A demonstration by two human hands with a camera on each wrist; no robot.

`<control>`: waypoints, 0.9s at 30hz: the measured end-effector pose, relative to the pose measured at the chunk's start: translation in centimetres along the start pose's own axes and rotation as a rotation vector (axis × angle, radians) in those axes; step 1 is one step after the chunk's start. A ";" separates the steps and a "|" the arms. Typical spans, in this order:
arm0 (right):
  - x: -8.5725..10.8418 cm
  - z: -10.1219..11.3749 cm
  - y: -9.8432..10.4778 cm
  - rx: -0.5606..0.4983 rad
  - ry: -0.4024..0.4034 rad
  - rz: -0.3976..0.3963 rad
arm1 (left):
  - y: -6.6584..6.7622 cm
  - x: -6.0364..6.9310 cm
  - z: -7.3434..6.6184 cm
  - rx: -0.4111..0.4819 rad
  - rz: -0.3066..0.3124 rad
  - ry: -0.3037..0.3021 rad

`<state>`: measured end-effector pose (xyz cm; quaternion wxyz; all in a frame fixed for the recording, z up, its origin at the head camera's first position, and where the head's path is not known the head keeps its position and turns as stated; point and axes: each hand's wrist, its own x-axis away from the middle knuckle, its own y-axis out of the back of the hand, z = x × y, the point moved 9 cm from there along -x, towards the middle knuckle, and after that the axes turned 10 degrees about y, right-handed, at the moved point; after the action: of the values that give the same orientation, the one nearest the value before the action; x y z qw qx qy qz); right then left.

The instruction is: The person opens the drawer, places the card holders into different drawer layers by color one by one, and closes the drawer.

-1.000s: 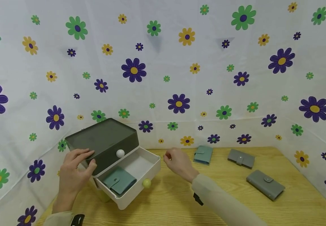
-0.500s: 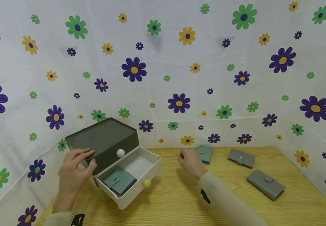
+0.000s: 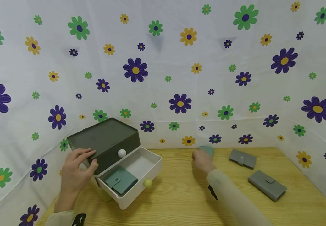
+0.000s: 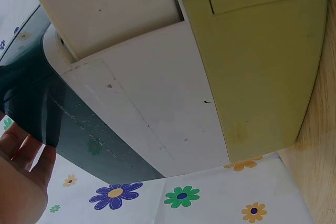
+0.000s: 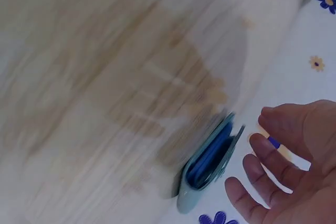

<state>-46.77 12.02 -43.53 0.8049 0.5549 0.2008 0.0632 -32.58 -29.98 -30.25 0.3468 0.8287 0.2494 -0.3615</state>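
Note:
A small drawer box (image 3: 106, 135) with a dark green top tier stands at the left of the table. My left hand (image 3: 73, 175) grips its near corner, fingers over the top edge and thumb at the front. Below, a white drawer (image 3: 148, 160) is pulled out, and a teal wallet (image 3: 123, 180) lies inside. My right hand (image 3: 203, 161) is over the table by a second teal wallet (image 3: 208, 150), partly hiding it in the head view. In the right wrist view, its fingers (image 5: 268, 182) are spread, apart from that wallet (image 5: 210, 153).
Two grey wallets, one farther back (image 3: 242, 158) and one nearer (image 3: 267, 185), lie on the right of the wooden table (image 3: 177, 197). The drawer's yellow knob (image 3: 148, 183) sticks out toward the middle. A flowered white cloth (image 3: 163, 62) rises behind and at both sides.
My right hand has moved right, from beside the drawer to the teal wallet at the back of the table. My left hand stays on the box's corner.

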 end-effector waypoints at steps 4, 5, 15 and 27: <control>0.5 -0.7 0.0 0.062 -0.002 0.038 | -0.1 0.0 0.2 0.003 0.008 0.016; 0.6 -0.8 0.0 0.076 -0.004 0.045 | -0.1 0.0 0.2 0.001 0.010 0.020; 1.2 -2.1 -0.8 0.073 -0.016 0.116 | -0.1 0.0 0.1 -0.013 0.012 0.028; 1.4 -2.8 -0.6 0.029 0.012 0.108 | -0.1 -0.1 0.2 -0.017 0.021 0.038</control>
<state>-46.67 14.69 -45.25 0.7911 0.5760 0.1760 0.1070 -32.79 -30.13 -30.31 0.3529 0.8350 0.2504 -0.3399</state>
